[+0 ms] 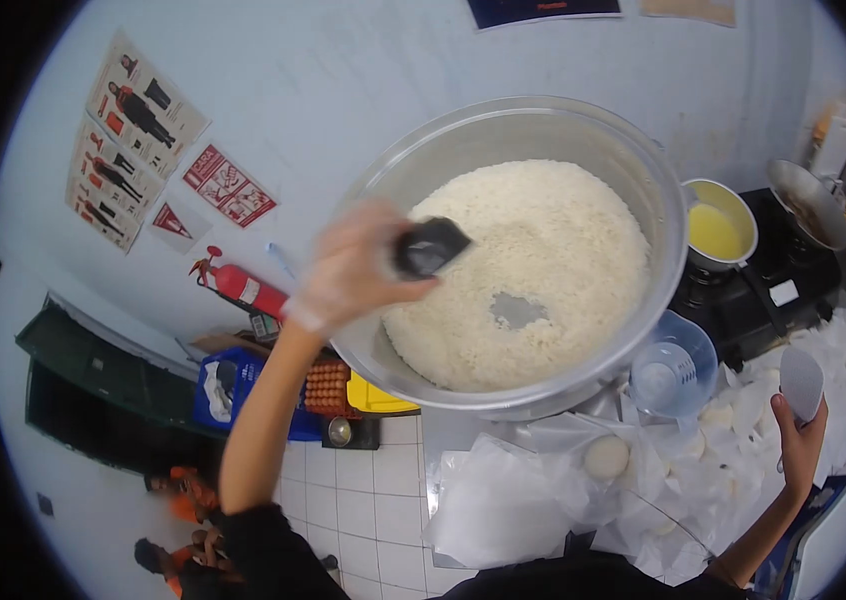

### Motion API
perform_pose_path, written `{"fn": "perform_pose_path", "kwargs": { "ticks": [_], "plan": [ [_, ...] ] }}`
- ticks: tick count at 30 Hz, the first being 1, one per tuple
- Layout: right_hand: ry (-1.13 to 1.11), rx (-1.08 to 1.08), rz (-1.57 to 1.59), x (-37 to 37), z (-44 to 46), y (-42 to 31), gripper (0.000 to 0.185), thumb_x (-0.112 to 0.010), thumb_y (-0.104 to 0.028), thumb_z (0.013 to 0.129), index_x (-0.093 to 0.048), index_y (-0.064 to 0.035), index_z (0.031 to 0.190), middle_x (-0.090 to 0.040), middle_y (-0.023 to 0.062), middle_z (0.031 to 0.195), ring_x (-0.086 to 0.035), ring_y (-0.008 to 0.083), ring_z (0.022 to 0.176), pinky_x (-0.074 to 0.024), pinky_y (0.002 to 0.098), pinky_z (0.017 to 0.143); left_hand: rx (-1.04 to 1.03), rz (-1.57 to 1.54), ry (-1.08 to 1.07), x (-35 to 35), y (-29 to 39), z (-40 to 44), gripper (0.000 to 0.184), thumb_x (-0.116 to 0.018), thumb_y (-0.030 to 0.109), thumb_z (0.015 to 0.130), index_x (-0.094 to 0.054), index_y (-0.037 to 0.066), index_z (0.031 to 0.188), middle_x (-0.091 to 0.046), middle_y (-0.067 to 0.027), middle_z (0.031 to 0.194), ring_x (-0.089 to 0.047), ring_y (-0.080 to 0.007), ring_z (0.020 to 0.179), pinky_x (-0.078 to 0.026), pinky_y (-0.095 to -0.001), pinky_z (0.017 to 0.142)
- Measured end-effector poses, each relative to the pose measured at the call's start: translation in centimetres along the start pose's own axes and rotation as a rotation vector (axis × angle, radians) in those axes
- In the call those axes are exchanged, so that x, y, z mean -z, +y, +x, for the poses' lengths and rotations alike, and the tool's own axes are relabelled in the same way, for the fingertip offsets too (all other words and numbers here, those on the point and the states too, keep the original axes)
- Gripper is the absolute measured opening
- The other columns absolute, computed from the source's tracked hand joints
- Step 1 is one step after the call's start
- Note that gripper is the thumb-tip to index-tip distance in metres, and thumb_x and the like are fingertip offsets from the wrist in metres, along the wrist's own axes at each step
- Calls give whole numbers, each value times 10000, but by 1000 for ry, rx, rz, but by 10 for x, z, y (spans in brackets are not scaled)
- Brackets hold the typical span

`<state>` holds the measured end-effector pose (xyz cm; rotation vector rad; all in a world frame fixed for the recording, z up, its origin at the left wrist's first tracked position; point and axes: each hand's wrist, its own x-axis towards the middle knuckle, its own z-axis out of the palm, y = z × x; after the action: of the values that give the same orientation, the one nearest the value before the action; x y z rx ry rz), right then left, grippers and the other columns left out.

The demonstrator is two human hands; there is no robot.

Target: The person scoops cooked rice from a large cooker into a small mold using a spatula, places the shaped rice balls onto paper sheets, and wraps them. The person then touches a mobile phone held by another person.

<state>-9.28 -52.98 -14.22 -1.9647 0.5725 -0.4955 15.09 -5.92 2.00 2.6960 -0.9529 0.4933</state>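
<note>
My left hand (358, 265), in a clear plastic glove and slightly blurred, grips a small black cup (431, 247) over the left side of a large metal pot (503, 115). What the cup holds, if anything, I cannot make out. White rice (553, 220) fills much of the pot, with a bare patch of its bottom showing near the middle. At the far right, my right hand (799, 440) is closed around a pale translucent rice paddle (802, 380), held blade up above white wrapping sheets. A round portion of rice (606, 457) lies on a sheet in front of the pot.
A stack of white sheets (498, 505) lies at the front. A blue measuring jug (673, 370) stands beside the pot. Right of it are a saucepan of yellow liquid (718, 230) and a wok (808, 200) on a black stove. Egg trays (328, 388) and people (183, 545) are lower left.
</note>
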Motion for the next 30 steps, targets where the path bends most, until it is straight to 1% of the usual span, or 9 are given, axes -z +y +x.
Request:
{"fn": "perform_pose_path", "kwargs": {
  "ticks": [1, 3, 9, 12, 18, 21, 25, 28, 30],
  "plan": [
    [7, -14, 4, -8, 4, 1, 535, -751, -243, 846, -531, 31, 1249, -587, 88, 1083, -547, 177, 954, -448, 304, 837, -146, 106, -167, -20, -7, 19, 497, -875, 254, 579, -648, 15, 951, -621, -123, 934, -638, -278, 854, -518, -358, 790],
    [-7, -34, 3, -20, 11, 1, 587, -759, -251, 833, -515, 33, 1286, -572, 97, 1113, -541, 179, 956, -455, 301, 816, -112, 153, -476, -64, -22, 42, 488, -863, 294, 572, -643, 3, 896, -622, -161, 980, -629, -321, 858, -509, -377, 815],
    [-74, 65, -13, -18, 29, 24, 701, -784, -325, 806, -494, 12, 1349, -574, 106, 1208, -561, 204, 1020, -448, 316, 895, 66, 321, -984, -119, -26, 62, 440, -844, 297, 574, -663, 1, 844, -668, -173, 847, -653, -335, 796, -523, -389, 735],
    [-39, 36, -66, -10, 38, 31, 641, -763, -326, 826, -530, -11, 1333, -608, 115, 1232, -579, 225, 1079, -429, 332, 958, 52, 271, -1063, -121, -27, 60, 404, -837, 274, 587, -685, 16, 858, -679, -154, 778, -663, -326, 757, -530, -387, 711],
    [-20, -18, -98, -15, 52, 40, 476, -688, -304, 895, -591, -48, 1284, -661, 117, 1189, -595, 233, 1110, -421, 369, 1006, -45, 6, -1047, -119, -39, 46, 393, -803, 168, 592, -717, 67, 962, -693, -128, 821, -661, -314, 781, -533, -355, 774],
    [-13, -1, -125, -13, 57, 48, 456, -677, -299, 905, -595, -53, 1279, -654, 123, 1202, -595, 239, 1113, -420, 374, 1017, -123, 17, -788, -97, -46, 43, 425, -795, 140, 579, -710, 51, 986, -690, -128, 847, -654, -317, 827, -527, -347, 816],
    [-48, 19, -124, -18, 60, 50, 438, -657, -253, 927, -567, -10, 1280, -632, 124, 1221, -585, 219, 1136, -421, 340, 1015, -79, 137, -747, -47, -40, 40, 415, -814, 187, 583, -690, -2, 931, -669, -165, 859, -649, -322, 832, -524, -352, 821],
    [-61, 25, -85, -27, 60, 46, 430, -644, -233, 942, -552, 14, 1282, -626, 122, 1229, -582, 207, 1141, -421, 325, 1008, 192, 420, -906, -47, -25, 26, 367, -800, 262, 612, -698, -12, 832, -665, -188, 791, -659, -333, 749, -537, -365, 747],
    [-57, 14, -85, -30, 56, 41, 426, -641, -235, 944, -554, 14, 1279, -629, 120, 1229, -584, 207, 1138, -421, 328, 1007, 255, 494, -999, -48, -10, 32, 373, -782, 319, 620, -693, -15, 760, -658, -197, 734, -660, -339, 691, -538, -374, 687]
  ]
}}
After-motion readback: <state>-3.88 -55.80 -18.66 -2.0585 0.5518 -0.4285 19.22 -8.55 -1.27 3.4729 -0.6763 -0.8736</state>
